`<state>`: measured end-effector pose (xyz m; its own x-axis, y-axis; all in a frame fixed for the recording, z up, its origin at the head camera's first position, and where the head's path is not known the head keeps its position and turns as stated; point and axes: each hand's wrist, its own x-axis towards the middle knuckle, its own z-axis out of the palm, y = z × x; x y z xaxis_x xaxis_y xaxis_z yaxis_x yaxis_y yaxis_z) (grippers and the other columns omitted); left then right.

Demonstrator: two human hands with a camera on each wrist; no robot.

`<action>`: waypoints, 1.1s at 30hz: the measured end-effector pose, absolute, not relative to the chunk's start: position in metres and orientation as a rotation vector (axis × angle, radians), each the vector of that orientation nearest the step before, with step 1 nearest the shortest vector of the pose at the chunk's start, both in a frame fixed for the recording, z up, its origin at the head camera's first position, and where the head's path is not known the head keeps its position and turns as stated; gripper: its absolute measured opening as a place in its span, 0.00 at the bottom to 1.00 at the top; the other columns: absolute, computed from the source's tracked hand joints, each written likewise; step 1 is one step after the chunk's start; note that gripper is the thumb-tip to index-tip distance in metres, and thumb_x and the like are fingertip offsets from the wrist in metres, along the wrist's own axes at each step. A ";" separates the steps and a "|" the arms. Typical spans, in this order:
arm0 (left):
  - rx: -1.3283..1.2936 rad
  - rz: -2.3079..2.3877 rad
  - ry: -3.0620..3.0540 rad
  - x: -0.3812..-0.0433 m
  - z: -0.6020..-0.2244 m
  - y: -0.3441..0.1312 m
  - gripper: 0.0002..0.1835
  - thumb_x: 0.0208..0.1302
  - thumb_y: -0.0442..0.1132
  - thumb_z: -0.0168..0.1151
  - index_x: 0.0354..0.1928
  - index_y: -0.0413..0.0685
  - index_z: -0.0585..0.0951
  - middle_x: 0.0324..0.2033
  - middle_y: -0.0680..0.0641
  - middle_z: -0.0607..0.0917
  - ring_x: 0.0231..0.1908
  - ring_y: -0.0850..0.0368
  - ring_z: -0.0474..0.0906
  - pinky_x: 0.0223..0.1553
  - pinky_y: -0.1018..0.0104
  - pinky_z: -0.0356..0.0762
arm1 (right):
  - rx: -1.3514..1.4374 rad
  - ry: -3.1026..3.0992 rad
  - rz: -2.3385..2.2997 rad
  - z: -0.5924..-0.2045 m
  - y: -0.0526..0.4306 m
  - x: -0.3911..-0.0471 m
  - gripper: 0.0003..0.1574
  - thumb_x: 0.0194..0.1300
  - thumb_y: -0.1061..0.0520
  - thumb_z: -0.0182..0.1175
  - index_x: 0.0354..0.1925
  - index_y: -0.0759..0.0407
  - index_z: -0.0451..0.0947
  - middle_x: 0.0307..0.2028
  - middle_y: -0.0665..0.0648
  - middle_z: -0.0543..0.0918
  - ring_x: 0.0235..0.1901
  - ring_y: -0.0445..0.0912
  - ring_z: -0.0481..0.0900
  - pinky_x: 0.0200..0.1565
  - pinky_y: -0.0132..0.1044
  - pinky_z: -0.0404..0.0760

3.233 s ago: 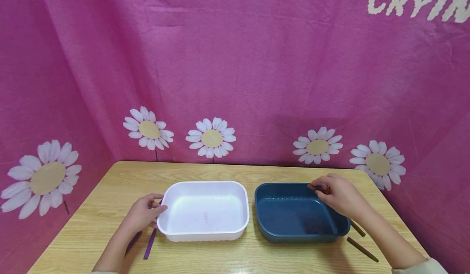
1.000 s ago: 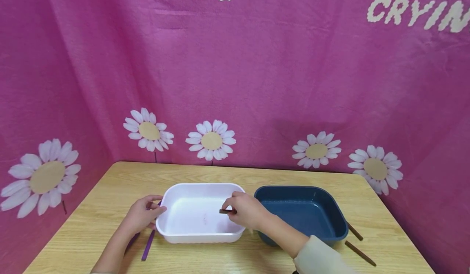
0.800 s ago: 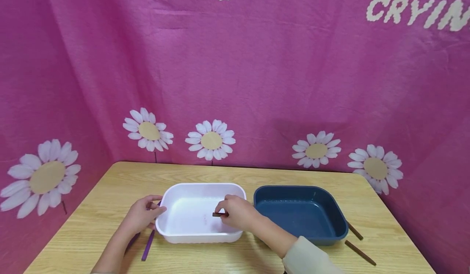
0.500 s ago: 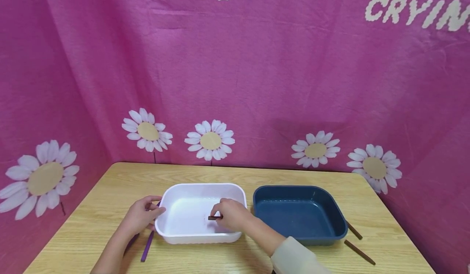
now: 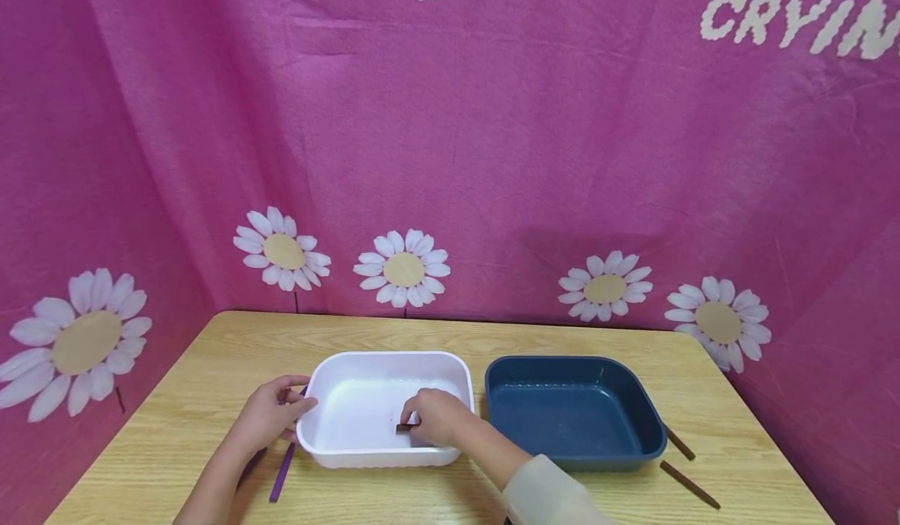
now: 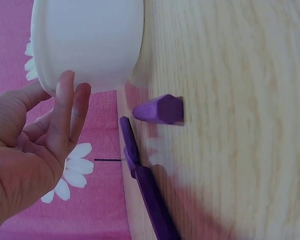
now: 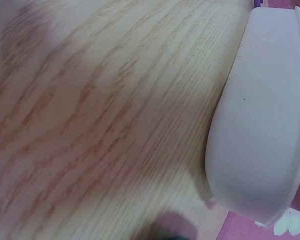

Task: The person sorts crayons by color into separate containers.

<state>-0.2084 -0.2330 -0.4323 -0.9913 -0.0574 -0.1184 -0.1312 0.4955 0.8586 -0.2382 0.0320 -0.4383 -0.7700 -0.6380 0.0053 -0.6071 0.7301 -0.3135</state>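
In the head view my right hand (image 5: pixel 437 416) is down inside a white plastic tub (image 5: pixel 390 458), pinching a short dark brown stick (image 5: pixel 403 428) close over its floor. Part of that stick is hidden by the fingers. My left hand (image 5: pixel 267 412) holds the tub's left rim, thumb at the edge and fingers along the outer wall; the left wrist view shows the fingertips at the white wall (image 6: pixel 92 40). Several purple six-sided sticks (image 6: pixel 157 200) lie on the table below the left hand. The right wrist view shows the tub's outside (image 7: pixel 262 110), with the held stick hidden.
A dark blue tub (image 5: pixel 569 423) stands right of the white one, with a small gap between them. Two brown sticks (image 5: pixel 691 484) lie on the wooden table (image 5: pixel 337 501) at its right. A pink curtain (image 5: pixel 492 158) with daisies hangs behind and at both sides.
My right hand has gone from the blue tub's far right rim leftward into the white tub with the brown stick, then lower toward its floor. The left hand stays at the white rim.
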 end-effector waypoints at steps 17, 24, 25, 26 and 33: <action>-0.194 1.522 2.655 -0.209 -0.433 -0.233 0.26 0.61 0.35 0.61 0.60 0.34 0.69 0.35 0.39 0.80 0.25 0.56 0.78 0.24 0.61 0.82 | -0.939 2.796 -0.496 -0.436 0.032 -0.239 0.05 0.53 0.57 0.65 0.32 0.52 0.84 0.18 0.44 0.77 0.25 0.35 0.71 0.33 0.25 0.70; -0.199 1.515 2.652 -0.210 -0.434 -0.233 0.26 0.61 0.36 0.61 0.60 0.34 0.69 0.36 0.40 0.80 0.25 0.56 0.78 0.24 0.60 0.82 | -0.918 2.811 -0.552 -0.423 0.040 -0.238 0.06 0.55 0.55 0.65 0.34 0.54 0.84 0.18 0.46 0.77 0.23 0.35 0.69 0.31 0.25 0.70; -0.199 1.508 2.654 -0.210 -0.433 -0.233 0.26 0.61 0.36 0.62 0.60 0.34 0.69 0.36 0.40 0.80 0.25 0.56 0.78 0.24 0.60 0.82 | -0.914 2.818 -0.546 -0.420 0.041 -0.238 0.07 0.56 0.55 0.65 0.35 0.54 0.84 0.19 0.46 0.77 0.24 0.35 0.68 0.31 0.25 0.70; -0.197 1.503 2.657 -0.210 -0.433 -0.233 0.26 0.61 0.36 0.62 0.60 0.34 0.69 0.36 0.40 0.80 0.25 0.56 0.78 0.24 0.60 0.82 | -0.911 2.824 -0.542 -0.418 0.042 -0.238 0.07 0.56 0.55 0.65 0.35 0.54 0.84 0.20 0.46 0.77 0.24 0.36 0.68 0.31 0.26 0.70; -0.191 1.510 2.648 -0.208 -0.432 -0.233 0.27 0.61 0.37 0.62 0.60 0.33 0.69 0.35 0.40 0.80 0.25 0.56 0.78 0.24 0.60 0.82 | -0.935 2.868 -0.527 -0.405 0.052 -0.237 0.08 0.56 0.56 0.65 0.36 0.54 0.84 0.27 0.51 0.79 0.27 0.37 0.72 0.32 0.26 0.72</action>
